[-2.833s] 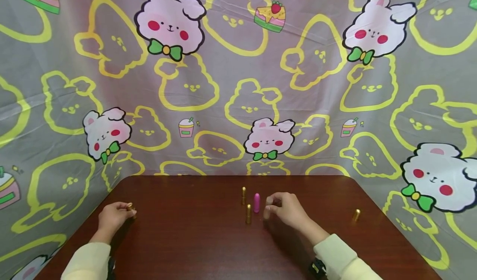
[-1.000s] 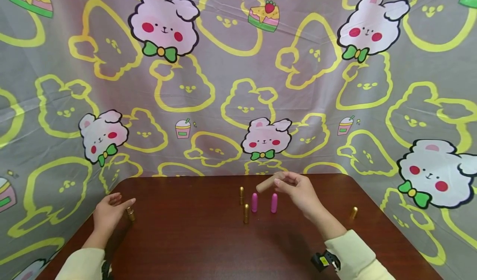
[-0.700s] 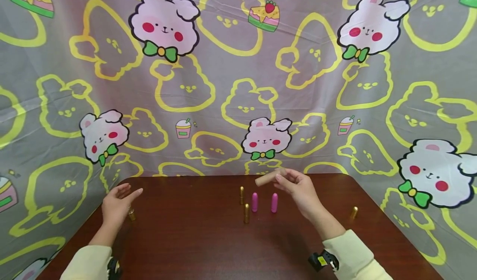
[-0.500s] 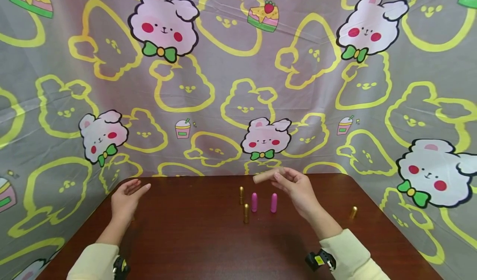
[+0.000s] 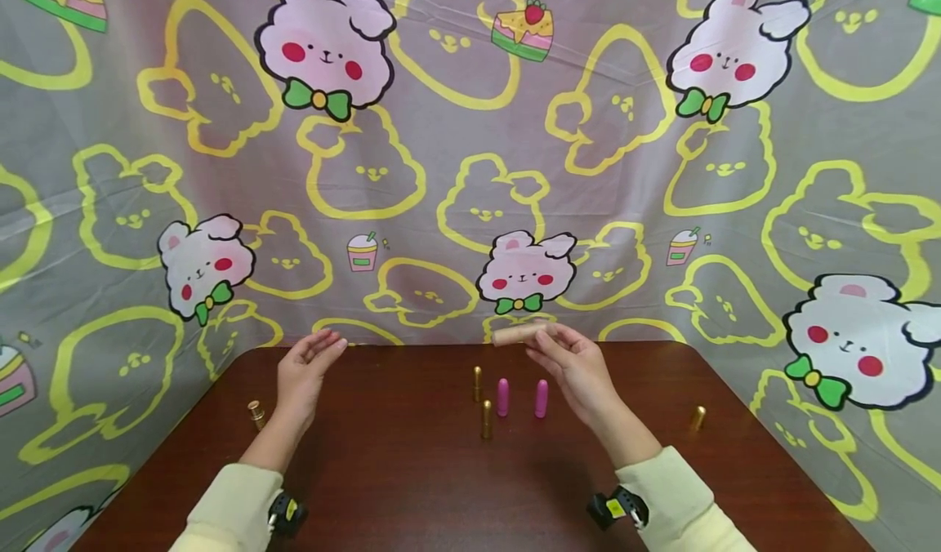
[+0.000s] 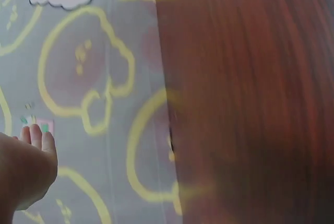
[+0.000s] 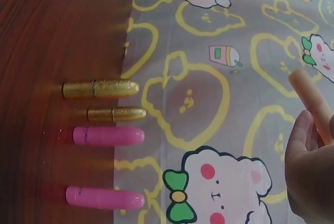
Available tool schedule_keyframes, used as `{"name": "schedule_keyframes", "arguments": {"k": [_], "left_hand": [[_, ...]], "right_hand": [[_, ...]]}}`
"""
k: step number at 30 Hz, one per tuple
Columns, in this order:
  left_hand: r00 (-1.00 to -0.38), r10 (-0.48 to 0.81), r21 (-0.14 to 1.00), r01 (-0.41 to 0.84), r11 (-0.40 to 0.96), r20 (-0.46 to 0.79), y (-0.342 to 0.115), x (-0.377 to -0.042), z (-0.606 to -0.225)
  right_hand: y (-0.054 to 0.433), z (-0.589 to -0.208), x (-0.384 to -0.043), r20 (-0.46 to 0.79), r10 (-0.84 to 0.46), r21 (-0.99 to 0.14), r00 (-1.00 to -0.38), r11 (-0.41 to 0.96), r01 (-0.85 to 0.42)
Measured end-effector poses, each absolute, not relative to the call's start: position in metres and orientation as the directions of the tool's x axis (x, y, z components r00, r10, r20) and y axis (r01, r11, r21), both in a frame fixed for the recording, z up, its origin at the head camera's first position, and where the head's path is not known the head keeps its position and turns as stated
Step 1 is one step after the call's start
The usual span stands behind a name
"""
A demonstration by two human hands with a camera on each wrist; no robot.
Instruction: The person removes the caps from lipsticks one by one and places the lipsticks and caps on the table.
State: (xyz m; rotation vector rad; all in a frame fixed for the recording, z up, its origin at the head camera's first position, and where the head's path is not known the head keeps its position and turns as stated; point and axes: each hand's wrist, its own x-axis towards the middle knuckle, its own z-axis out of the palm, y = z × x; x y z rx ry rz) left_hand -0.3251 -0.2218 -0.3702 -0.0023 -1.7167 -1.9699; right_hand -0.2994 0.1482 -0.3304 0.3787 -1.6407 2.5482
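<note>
In the head view my right hand (image 5: 581, 368) holds a beige cylinder (image 5: 515, 334) above the table, pinched at one end between thumb and fingers. Its free end points left, and the right wrist view also shows the cylinder (image 7: 308, 91). My left hand (image 5: 303, 376) is raised over the left side, fingers loosely extended with nothing in them. Two pink bullet-shaped pieces, a left one (image 5: 503, 398) and a right one (image 5: 541, 398), stand upright below the cylinder. Beside them stand two gold bullet-shaped pieces, a rear one (image 5: 477, 384) and a front one (image 5: 487, 420).
Left of my left forearm is another gold piece (image 5: 256, 411), partly hidden by the arm. A further gold piece (image 5: 698, 418) is at the table's right. The dark wooden table (image 5: 412, 487) meets a patterned cloth (image 5: 441, 209) behind and at both sides.
My left hand has let go of the left gold piece and moved up and right. My right hand has lifted and tilted the beige cylinder toward level; the right pink piece now shows.
</note>
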Motion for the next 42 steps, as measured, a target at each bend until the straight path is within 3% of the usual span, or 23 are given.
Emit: {"name": "schedule_keyframes", "arguments": {"k": [11,24,42], "left_hand": [[-0.907,-0.245,0.903,0.390,-0.179,0.343,-0.171,-0.327,-0.363],[-0.894,-0.093,0.769,0.427,-0.476,0.438,-0.122,-0.318,-0.355],[-0.902,0.010,0.738,0.348,-0.579,0.433,-0.072,-0.306,-0.348]], "right_hand": [[0.138,-0.328,-0.300,0.215,-0.055,-0.856,-0.975,-0.492,-0.161],[0.120,-0.326,-0.300,0.215,-0.035,-0.788,-0.976,-0.596,-0.152],[0.109,-0.328,-0.296,0.195,-0.056,-0.770,-0.979,-0.627,-0.117]]}}
